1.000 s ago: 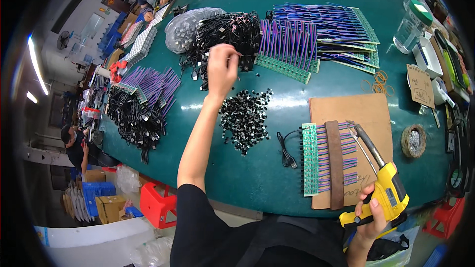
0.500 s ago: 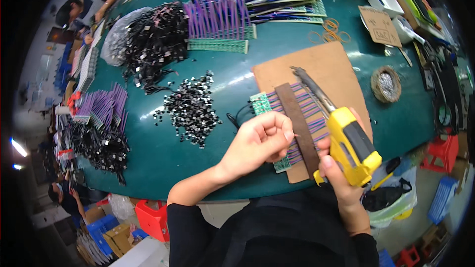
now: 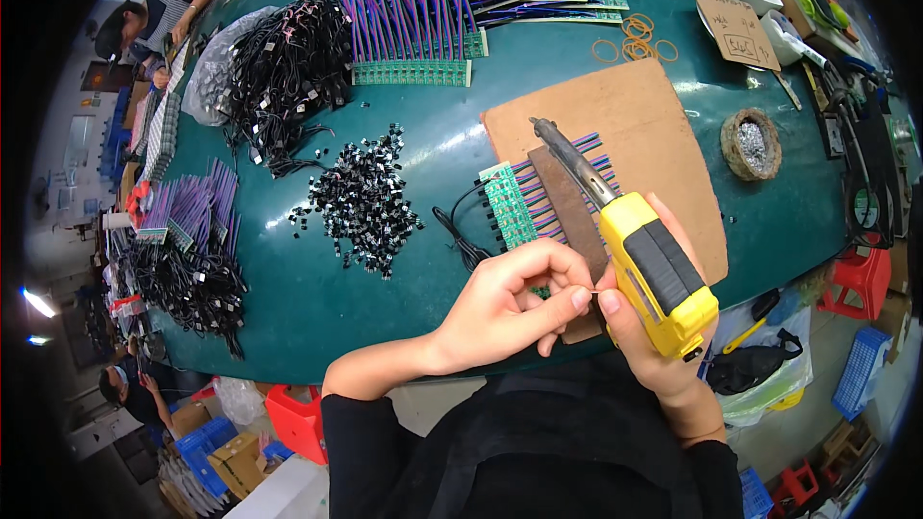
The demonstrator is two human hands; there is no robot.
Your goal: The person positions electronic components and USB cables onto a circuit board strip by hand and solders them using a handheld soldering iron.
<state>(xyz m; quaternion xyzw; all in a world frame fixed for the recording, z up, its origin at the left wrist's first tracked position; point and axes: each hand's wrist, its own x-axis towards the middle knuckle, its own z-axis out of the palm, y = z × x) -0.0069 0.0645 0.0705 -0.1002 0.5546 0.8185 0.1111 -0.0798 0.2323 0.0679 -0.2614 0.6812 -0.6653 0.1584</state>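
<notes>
My right hand (image 3: 663,360) is wrapped round a yellow and black soldering gun (image 3: 663,264); its metal tip points away over a dark brown bar (image 3: 556,173). My left hand (image 3: 510,308) pinches a thin reddish wire (image 3: 593,290), and my right thumb and finger meet its other side. Beneath the hands lies a green circuit board strip (image 3: 508,204) with purple and blue wires running under the bar. This work rests on a brown cardboard sheet (image 3: 663,120). A black cable (image 3: 463,242) leads off the board's left side. My left hand covers the board's near end.
Small black connectors (image 3: 361,207) form a pile left of the board. Farther off are bundled black cables (image 3: 288,77) and stacked wired boards (image 3: 413,72). A round tin (image 3: 750,144) with silvery filling stands right, with rubber bands (image 3: 639,37) beyond. Co-workers (image 3: 159,14) sit at left.
My hands have come together, fingertips meeting at the thin wire. The soldering gun has shifted left and nearer me. The whole view has tilted slightly.
</notes>
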